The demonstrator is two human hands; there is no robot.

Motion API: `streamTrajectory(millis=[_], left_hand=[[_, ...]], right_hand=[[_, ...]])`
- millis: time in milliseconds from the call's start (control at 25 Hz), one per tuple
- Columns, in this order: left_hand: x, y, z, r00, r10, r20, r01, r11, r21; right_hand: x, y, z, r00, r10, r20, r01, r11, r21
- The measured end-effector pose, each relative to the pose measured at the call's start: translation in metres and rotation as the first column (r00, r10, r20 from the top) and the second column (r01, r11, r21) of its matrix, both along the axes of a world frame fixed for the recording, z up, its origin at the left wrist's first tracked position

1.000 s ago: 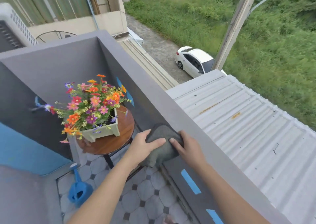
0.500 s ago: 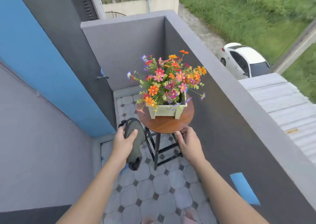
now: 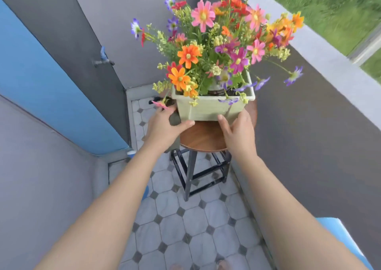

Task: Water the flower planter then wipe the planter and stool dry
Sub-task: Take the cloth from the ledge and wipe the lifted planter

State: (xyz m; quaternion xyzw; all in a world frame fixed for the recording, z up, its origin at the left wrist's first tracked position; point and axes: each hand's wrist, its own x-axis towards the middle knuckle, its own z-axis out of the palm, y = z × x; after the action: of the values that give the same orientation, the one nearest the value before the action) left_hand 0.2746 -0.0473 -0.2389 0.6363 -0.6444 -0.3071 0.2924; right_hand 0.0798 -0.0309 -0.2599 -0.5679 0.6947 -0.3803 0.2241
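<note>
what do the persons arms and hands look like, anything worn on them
Both forearms are bare right up to the frame edge, with no sleeves in view. The left hand and right hand wear no gloves, and no watch, bracelet or ring shows on the visible parts. Nails look short and unpainted.

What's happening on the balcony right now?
A person stands over a round wooden stool carrying a pale green planter of flowers. The left hand presses a grey cloth against the planter's left side, while the right hand rests against its front right corner.
</note>
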Motion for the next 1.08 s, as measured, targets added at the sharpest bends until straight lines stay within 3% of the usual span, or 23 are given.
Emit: streamTrajectory(millis=[240, 480, 800, 1080], left_hand=[[-0.009, -0.014, -0.014, 0.976, 0.095, 0.194, -0.054, 0.977, -0.206], [-0.008, -0.011, 0.016, 0.969, 0.053, 0.24, 0.014, 0.963, -0.268], [0.011, 0.0, 0.215, 0.984, 0.042, 0.175, 0.042, 0.894, -0.447], [0.015, 0.058, 0.378, 0.995, 0.057, 0.082, -0.003, 0.834, -0.552]], right_hand=[[-0.005, -0.015, -0.007, 0.999, -0.007, -0.036, 0.005, 0.999, -0.046], [-0.008, -0.014, 0.022, 0.999, 0.021, -0.032, -0.023, 0.996, -0.086], [-0.002, -0.005, 0.207, 0.995, 0.075, -0.071, -0.092, 0.954, -0.286], [0.022, 0.041, 0.375, 0.983, 0.103, 0.154, -0.015, 0.874, -0.486]])
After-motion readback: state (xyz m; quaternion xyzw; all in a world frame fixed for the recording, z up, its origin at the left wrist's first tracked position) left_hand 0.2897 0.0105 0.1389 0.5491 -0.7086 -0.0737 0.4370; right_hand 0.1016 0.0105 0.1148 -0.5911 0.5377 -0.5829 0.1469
